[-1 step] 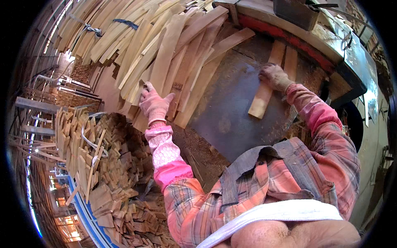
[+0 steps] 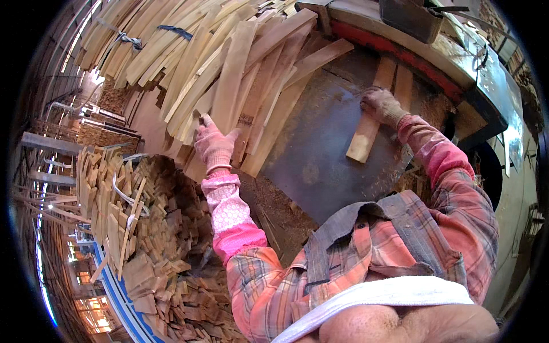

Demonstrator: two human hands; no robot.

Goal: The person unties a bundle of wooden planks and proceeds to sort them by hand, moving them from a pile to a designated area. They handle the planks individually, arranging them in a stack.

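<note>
We find the board (image 2: pixel 363 137) flat on the dark table (image 2: pixel 311 177), its far end toward the red-edged machine (image 2: pixel 394 37). The right hand (image 2: pixel 382 107) lies over it, fingers curled; whether clamped or merely pressing, we cannot tell. A second board (image 2: pixel 403 86) lies just beside. The left hand (image 2: pixel 214 146) touches the board stack (image 2: pixel 231 80), thumb apart from fingers. Against the preceding frame, we note only slight shifting; we judge the work essentially held.
</note>
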